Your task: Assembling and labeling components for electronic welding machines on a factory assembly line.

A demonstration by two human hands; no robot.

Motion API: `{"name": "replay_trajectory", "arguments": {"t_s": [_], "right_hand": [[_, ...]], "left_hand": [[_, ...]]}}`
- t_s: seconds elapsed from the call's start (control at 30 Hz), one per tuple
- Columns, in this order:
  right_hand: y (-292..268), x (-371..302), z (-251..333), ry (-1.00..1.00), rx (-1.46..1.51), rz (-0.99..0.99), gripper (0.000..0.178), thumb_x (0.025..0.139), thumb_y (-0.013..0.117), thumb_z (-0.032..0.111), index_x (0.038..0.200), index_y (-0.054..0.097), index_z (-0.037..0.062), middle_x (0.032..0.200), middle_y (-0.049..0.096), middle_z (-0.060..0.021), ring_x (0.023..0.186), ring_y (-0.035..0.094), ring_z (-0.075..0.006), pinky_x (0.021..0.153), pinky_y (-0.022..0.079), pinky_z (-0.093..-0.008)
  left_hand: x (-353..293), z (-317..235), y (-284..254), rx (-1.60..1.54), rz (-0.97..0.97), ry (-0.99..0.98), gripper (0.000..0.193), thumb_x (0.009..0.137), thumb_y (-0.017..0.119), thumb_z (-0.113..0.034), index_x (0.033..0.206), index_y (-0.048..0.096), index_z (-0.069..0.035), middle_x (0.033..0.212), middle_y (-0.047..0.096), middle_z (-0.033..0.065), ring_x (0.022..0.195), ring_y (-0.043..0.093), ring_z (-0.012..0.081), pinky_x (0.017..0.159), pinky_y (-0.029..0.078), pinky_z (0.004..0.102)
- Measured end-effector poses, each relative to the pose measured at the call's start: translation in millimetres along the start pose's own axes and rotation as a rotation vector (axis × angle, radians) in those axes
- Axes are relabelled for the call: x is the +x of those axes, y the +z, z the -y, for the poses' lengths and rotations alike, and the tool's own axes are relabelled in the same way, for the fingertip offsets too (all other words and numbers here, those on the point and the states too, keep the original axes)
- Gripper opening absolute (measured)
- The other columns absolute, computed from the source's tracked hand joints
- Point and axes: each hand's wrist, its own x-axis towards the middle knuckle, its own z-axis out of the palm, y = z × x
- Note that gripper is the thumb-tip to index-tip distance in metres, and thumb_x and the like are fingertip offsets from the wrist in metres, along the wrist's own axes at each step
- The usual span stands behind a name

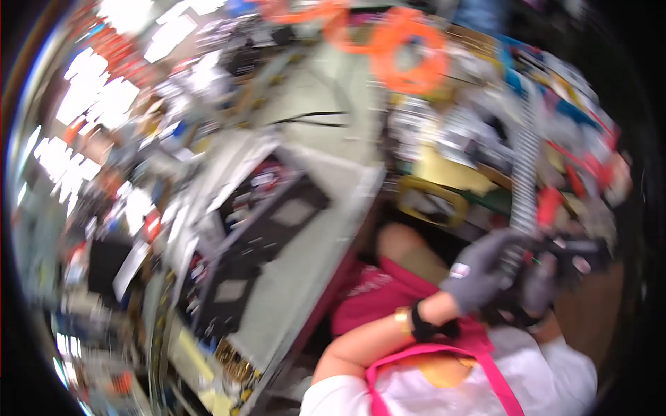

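Note:
Blur softens the whole view. At the right, close to my body, my left hand [479, 270] in a grey glove is closed, its fingers curled at the left end of a black object [583, 255]. The object's kind is too smeared to make out. My right hand [538, 286], also gloved, is bent up against the same object from below, with its fingertips partly hidden. A grey ribbed hose [525, 166] runs down to the fingers of my left hand.
Left of me, a black panel with square openings [260, 239] lies on a pale workbench [312, 256]. Beyond are thin black strips [312, 119] and an orange coil [411, 52]. A yellow frame [433, 197] and packed clutter stand ahead of my hands. Crowded, blurred goods fill the left.

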Motion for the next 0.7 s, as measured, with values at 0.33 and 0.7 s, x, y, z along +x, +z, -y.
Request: {"name": "replay_trajectory", "arguments": {"t_s": [0.33, 0.7], "right_hand": [[22, 26, 10, -0.236, -0.042, 0.395, 0.054, 0.082, 0.065, -0.001, 0.125, 0.032, 0.0053, 0.106, 0.060, -0.0175, 0.101, 0.061, -0.0276, 0.089, 0.050, -0.0451], [20, 21, 12, -0.186, -0.045, 0.512, 0.053, 0.083, 0.067, 0.003, 0.124, 0.033, 0.0060, 0.106, 0.060, -0.0194, 0.098, 0.062, -0.0299, 0.087, 0.050, -0.0462]], "left_hand": [[-3, 2, 4, -0.110, 0.006, -0.284, 0.038, 0.084, 0.056, 0.002, 0.122, 0.052, 0.000, 0.097, 0.058, 0.0031, 0.087, 0.056, 0.0092, 0.078, 0.046, 0.0241], [-6, 5, 4, -0.010, 0.008, -0.146, 0.039, 0.082, 0.060, -0.004, 0.121, 0.053, -0.002, 0.095, 0.060, 0.0039, 0.081, 0.057, 0.0095, 0.069, 0.047, 0.0239]]}}
